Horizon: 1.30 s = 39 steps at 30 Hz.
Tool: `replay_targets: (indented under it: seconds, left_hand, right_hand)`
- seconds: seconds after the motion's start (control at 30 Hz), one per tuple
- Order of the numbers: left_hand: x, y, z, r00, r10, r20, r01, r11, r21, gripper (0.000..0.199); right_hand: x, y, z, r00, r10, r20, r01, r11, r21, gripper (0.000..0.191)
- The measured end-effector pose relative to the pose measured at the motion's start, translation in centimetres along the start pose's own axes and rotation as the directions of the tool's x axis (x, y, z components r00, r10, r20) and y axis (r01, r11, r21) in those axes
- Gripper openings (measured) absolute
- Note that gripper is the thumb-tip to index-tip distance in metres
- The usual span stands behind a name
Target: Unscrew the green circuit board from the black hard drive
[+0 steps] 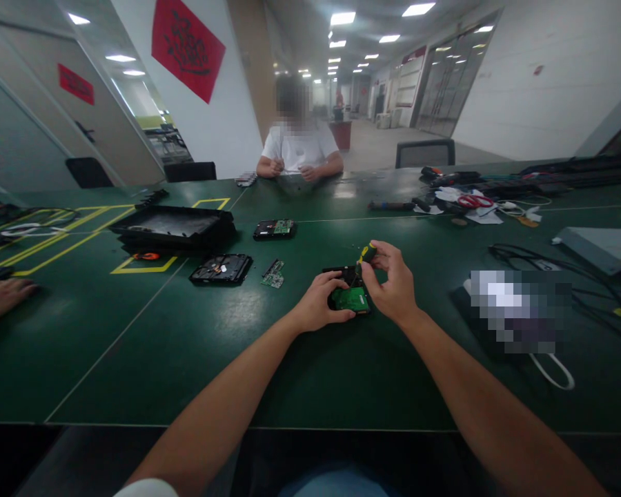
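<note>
A hard drive with a green circuit board point(350, 299) lies on the green table in front of me. My left hand point(321, 304) grips its left side, thumb along the near edge and fingers at the far edge. Above its right side, my right hand point(392, 284) is closed on a yellow and green screwdriver point(368, 252), whose shaft points down at the drive. Where the tip meets the drive is too small to make out. To the left lie a loose circuit board point(274, 274), an opened hard drive point(221, 269) and another drive point(274, 229).
Black trays point(173, 226) stand at the left back. Across the table sits a person point(300, 152); another person's hand point(7, 297) rests at the far left. Red scissors point(476, 201), papers and cables lie at the right back, with a grey box point(600, 248) nearer.
</note>
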<state>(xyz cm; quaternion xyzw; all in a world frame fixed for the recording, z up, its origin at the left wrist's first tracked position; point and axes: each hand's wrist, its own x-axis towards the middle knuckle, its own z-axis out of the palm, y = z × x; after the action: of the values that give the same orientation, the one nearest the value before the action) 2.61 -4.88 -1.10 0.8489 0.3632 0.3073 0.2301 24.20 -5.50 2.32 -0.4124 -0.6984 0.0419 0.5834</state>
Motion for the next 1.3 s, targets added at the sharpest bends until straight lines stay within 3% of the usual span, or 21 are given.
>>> replay_targets:
  seconds: [0.57,0.83,1.07,1.3]
  left_hand:
    - [-0.02,0.13,-0.02,1.0,-0.017,0.01,0.017,1.0,0.005,0.066]
    - [-0.08,0.15,-0.07,1.0,-0.016,0.012,0.016,1.0,0.008,0.066]
    - [-0.1,0.13,-0.09,1.0,-0.009,0.013,0.009,1.0,0.008,0.066]
    - [-0.07,0.42,-0.19,1.0,-0.021,0.019,0.021,1.0,-0.002,0.065]
  right_hand:
    - [0.02,0.1,-0.08,1.0,0.013,0.006,-0.013,1.0,0.0,0.05]
    - [0.14,-0.02,-0.18,0.999,-0.04,0.005,0.04,0.999,-0.027,0.046]
    - [-0.14,0.3,0.08,1.0,0.01,-0.012,-0.01,1.0,0.005,0.051]
    - [0.04,0.09,-0.29,0.999,-0.039,0.007,0.039,0.999,-0.029,0.049]
